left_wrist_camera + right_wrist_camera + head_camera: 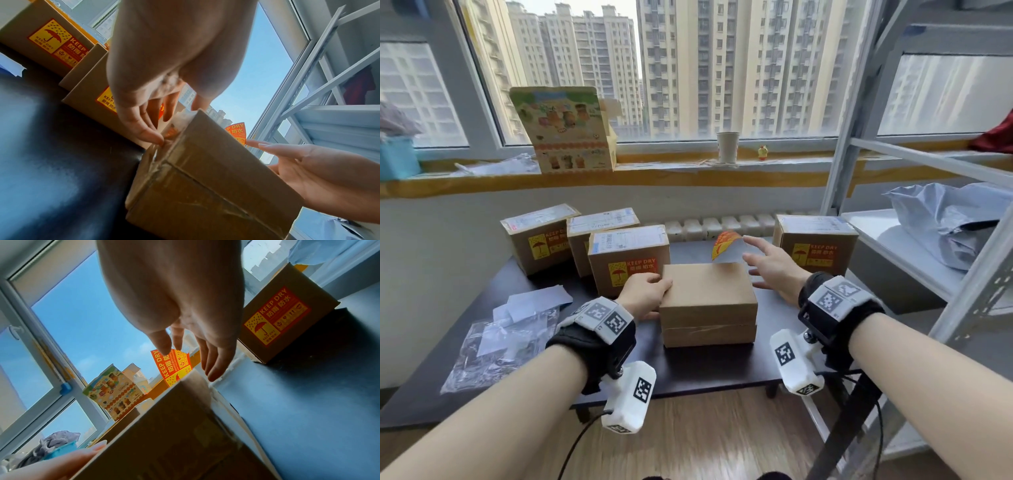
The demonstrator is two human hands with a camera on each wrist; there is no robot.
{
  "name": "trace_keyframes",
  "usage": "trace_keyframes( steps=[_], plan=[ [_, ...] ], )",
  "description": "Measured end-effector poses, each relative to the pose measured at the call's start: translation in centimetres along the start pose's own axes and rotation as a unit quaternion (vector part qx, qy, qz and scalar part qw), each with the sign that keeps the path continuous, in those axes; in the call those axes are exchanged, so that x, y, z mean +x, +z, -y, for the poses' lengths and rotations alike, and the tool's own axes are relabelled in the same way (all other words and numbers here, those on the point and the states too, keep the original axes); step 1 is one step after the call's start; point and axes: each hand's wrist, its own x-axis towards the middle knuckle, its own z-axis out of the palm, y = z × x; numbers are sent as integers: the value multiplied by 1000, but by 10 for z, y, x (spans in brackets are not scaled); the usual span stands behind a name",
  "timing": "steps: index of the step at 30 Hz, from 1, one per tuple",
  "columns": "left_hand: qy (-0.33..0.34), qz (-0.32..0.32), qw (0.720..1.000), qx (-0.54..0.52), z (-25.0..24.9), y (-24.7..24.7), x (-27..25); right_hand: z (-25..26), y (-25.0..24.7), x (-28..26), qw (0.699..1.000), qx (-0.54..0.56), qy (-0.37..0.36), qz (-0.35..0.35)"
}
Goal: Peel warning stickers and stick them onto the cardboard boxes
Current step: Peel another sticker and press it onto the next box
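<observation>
so the orange-and-yellow "KEEP DRY" warning sticker [726, 247] stands curled off the far top edge of the plain brown cardboard box [708, 301] mid-frame, right hand [774, 270] nearest, fingers spread, grip empty, while left hand [645, 294] braces the box's left side.

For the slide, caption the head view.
Left hand steadies plain box; right hand presents sticker.

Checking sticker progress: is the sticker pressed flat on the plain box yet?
No. The sticker stands up curled from the plain box far edge.
</observation>
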Motion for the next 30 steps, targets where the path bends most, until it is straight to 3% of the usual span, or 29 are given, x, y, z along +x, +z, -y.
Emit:
trace_keyframes(
  steps=[5, 9, 13, 18, 23, 30],
  plan=[
    [73, -73, 995, 15, -11, -11, -1, 21, -6, -11, 994, 3, -93, -64],
    [106, -25, 994, 10, -21, -15, -11, 35, -3, -21, 985, 42, -122, -115],
    [109, 36, 993, 9, -25, -9, -24, 39, 5, -30, 984, 65, -113, -119],
    [145, 11, 989, 1, -27, -4, -31, 36, 11, -32, 987, 54, -79, -129],
    [107, -21, 992, -69, -31, -5, -27, 28, 18, -30, 992, 43, -41, -115],
    [130, -49, 990, 26, -19, -7, -9, 17, 24, -27, 995, 16, -11, -94]
  ],
)
